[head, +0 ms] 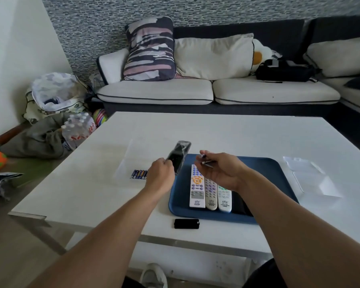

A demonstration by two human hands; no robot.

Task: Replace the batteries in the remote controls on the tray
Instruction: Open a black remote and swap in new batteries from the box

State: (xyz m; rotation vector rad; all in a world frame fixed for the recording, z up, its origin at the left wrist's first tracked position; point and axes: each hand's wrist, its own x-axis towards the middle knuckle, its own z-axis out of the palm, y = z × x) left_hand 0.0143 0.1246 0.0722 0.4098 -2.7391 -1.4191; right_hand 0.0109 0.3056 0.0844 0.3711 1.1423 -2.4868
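Bare forearms [116,231], grey shoe [154,276]

A glossy black rectangular remote control [178,155] is being held up off the white worktop [227,134] by its near end in the left hand [161,173], tilting up and away over the far left corner of the dark blue plastic tray [264,167]. Two small batteries [205,160] are being pinched in the right hand [218,170] above the tray. Three pale remote controls are lying face up side by side on the tray: a white one with an orange ring [196,186], a beige one [211,194] and a white one with green buttons [224,198]. A row of blue batteries [139,174] is lying on the worktop left of the tray. A small black battery cover [186,223] is lying flat just in front of the tray.
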